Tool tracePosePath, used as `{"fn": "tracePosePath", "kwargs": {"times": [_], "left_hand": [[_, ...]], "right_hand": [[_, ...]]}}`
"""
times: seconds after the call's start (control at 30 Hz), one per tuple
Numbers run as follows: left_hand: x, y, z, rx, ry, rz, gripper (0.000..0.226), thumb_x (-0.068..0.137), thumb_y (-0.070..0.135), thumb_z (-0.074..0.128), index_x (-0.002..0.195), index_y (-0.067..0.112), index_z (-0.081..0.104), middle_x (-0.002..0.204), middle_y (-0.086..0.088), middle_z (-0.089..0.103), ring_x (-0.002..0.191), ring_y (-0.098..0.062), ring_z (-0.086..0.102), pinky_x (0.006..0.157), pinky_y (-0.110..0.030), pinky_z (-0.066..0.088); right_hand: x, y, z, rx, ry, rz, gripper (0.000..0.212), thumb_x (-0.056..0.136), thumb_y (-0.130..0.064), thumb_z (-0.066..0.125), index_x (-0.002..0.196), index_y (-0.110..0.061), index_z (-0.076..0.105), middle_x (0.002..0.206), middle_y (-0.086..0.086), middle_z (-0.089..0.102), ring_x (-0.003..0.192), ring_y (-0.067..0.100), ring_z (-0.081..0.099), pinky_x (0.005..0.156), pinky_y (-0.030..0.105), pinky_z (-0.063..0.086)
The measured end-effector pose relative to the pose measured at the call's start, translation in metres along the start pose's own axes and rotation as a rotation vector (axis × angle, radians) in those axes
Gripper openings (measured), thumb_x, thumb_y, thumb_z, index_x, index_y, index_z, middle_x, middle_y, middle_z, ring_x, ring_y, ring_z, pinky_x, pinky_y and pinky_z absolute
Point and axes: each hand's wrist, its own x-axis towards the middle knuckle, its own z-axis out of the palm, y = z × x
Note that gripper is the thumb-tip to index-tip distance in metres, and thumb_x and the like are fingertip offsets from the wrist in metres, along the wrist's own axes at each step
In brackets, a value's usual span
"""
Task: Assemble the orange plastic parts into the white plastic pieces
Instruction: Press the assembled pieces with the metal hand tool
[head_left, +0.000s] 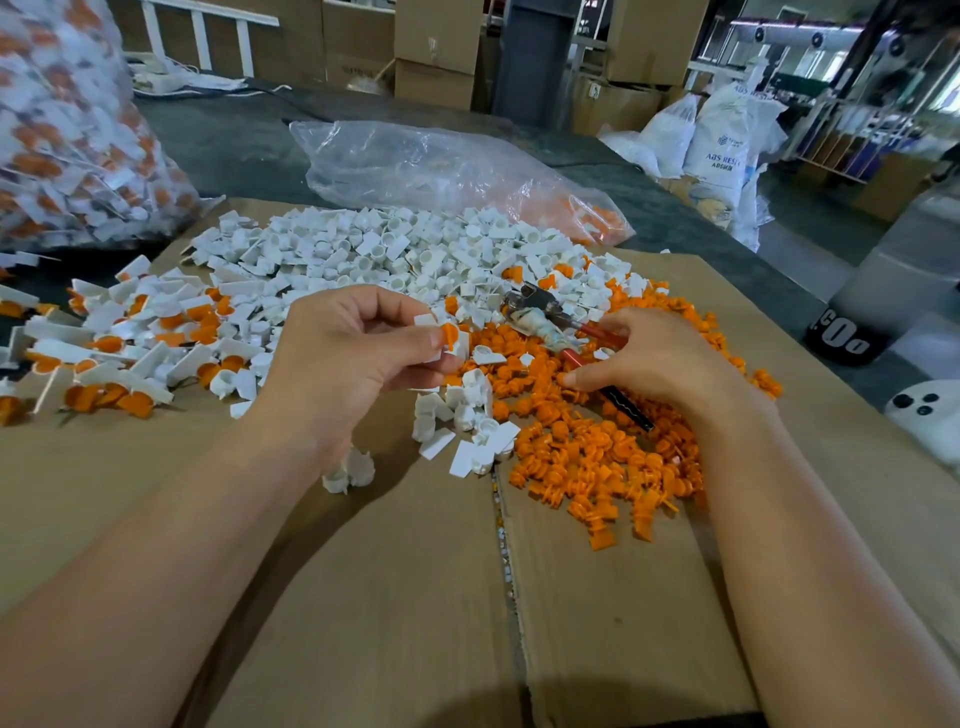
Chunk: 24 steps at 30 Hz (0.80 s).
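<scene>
Clear bag (415, 166): orange parts (597, 218) | left fingers (405, 340) pinch white piece (426, 319) | right fingers (587, 376): grasp unclear

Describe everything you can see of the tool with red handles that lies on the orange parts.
The tool looks like pliers: a grey metal head, a joint wrapped in dirty whitish tape, and two red handles, one ending in black. It lies flat on the heap of orange parts, head toward the white pieces, handles toward the person. The right hand lies over the handles; whether it grips them cannot be told.
</scene>
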Motion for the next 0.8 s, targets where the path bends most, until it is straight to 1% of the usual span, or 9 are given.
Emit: {"fn": "tracePosePath", "kwargs": {"times": [0.07, 0.13, 0.23, 0.3, 0.43, 0.5, 0.6, 0.7, 0.8], "left_hand": [[0.000, 0.000, -0.001, -0.006, 0.007, -0.001, 0.014, 0.076, -0.010, 0.063, 0.075, 0.003, 0.060, 0.060, -0.006, 0.068, 0.057, -0.017, 0.069, 0.053, -0.020, 0.055], [0.001, 0.000, -0.002, -0.018, 0.015, -0.006, 0.013, 0.076, -0.009, 0.063, 0.076, 0.003, 0.059, 0.060, -0.006, 0.068, 0.057, -0.018, 0.069, 0.052, -0.019, 0.055], [0.002, 0.000, -0.003, -0.045, 0.018, -0.018, 0.013, 0.076, -0.009, 0.062, 0.076, 0.003, 0.058, 0.059, -0.007, 0.068, 0.057, -0.018, 0.069, 0.051, -0.019, 0.053], [0.003, 0.000, -0.004, -0.061, 0.026, -0.023, 0.013, 0.076, -0.010, 0.061, 0.075, 0.003, 0.058, 0.060, -0.009, 0.068, 0.057, -0.018, 0.069, 0.051, -0.019, 0.054], [0.003, -0.001, -0.004, -0.059, 0.040, -0.023, 0.015, 0.078, -0.010, 0.060, 0.075, 0.004, 0.058, 0.068, -0.014, 0.068, 0.060, -0.019, 0.069, 0.052, -0.020, 0.054], [0.003, -0.001, -0.005, -0.057, 0.050, -0.023, 0.015, 0.078, -0.010, 0.060, 0.074, 0.004, 0.059, 0.068, -0.013, 0.068, 0.059, -0.018, 0.069, 0.052, -0.020, 0.054], [0.003, -0.001, -0.004, -0.016, 0.071, -0.013, 0.014, 0.076, -0.011, 0.063, 0.076, 0.003, 0.060, 0.063, -0.009, 0.069, 0.058, -0.018, 0.069, 0.052, -0.020, 0.055], [0.002, -0.001, -0.002, 0.047, 0.084, -0.008, 0.015, 0.075, -0.010, 0.066, 0.076, 0.004, 0.062, 0.060, -0.005, 0.069, 0.058, -0.019, 0.069, 0.055, -0.021, 0.056], [0.001, 0.000, -0.001, 0.025, 0.080, -0.025, 0.015, 0.075, -0.011, 0.065, 0.075, 0.003, 0.061, 0.059, -0.005, 0.068, 0.057, -0.018, 0.069, 0.053, -0.021, 0.056]], "right_hand": [[-0.001, -0.001, -0.001, -0.018, 0.066, -0.013, 0.070, 0.064, -0.039, 0.076, 0.126, -0.018, 0.049, 0.124, 0.004, 0.052, 0.108, 0.022, 0.049, 0.079, 0.032, 0.040], [-0.003, -0.002, -0.003, -0.030, 0.138, -0.014, 0.069, 0.064, -0.032, 0.074, 0.127, -0.018, 0.050, 0.120, 0.004, 0.055, 0.105, 0.021, 0.050, 0.075, 0.030, 0.040], [-0.007, -0.004, -0.006, -0.037, 0.232, -0.049, 0.058, 0.066, -0.029, 0.072, 0.119, -0.014, 0.055, 0.113, 0.006, 0.059, 0.099, 0.024, 0.053, 0.079, 0.034, 0.044], [-0.011, -0.008, -0.008, -0.004, 0.263, -0.090, 0.058, 0.069, -0.028, 0.070, 0.122, -0.013, 0.054, 0.117, 0.007, 0.058, 0.104, 0.025, 0.052, 0.085, 0.037, 0.043], [-0.019, -0.019, -0.011, 0.067, 0.340, -0.230, 0.051, 0.073, -0.021, 0.065, 0.122, -0.013, 0.055, 0.117, 0.008, 0.057, 0.107, 0.023, 0.049, 0.086, 0.034, 0.039], [-0.021, -0.022, -0.010, 0.069, 0.337, -0.261, 0.048, 0.073, -0.021, 0.064, 0.120, -0.013, 0.057, 0.113, 0.008, 0.058, 0.103, 0.022, 0.050, 0.085, 0.033, 0.040], [-0.022, -0.022, -0.008, 0.044, 0.301, -0.219, 0.042, 0.072, -0.025, 0.066, 0.112, -0.013, 0.062, 0.105, 0.008, 0.060, 0.097, 0.023, 0.052, 0.082, 0.037, 0.045], [-0.021, -0.022, -0.006, -0.009, 0.210, -0.156, 0.037, 0.070, -0.026, 0.068, 0.104, -0.011, 0.065, 0.102, 0.009, 0.063, 0.093, 0.024, 0.054, 0.081, 0.039, 0.048], [-0.020, -0.021, -0.003, 0.020, 0.109, -0.124, 0.039, 0.067, -0.025, 0.071, 0.103, -0.012, 0.066, 0.101, 0.008, 0.064, 0.093, 0.023, 0.056, 0.082, 0.040, 0.049]]}}
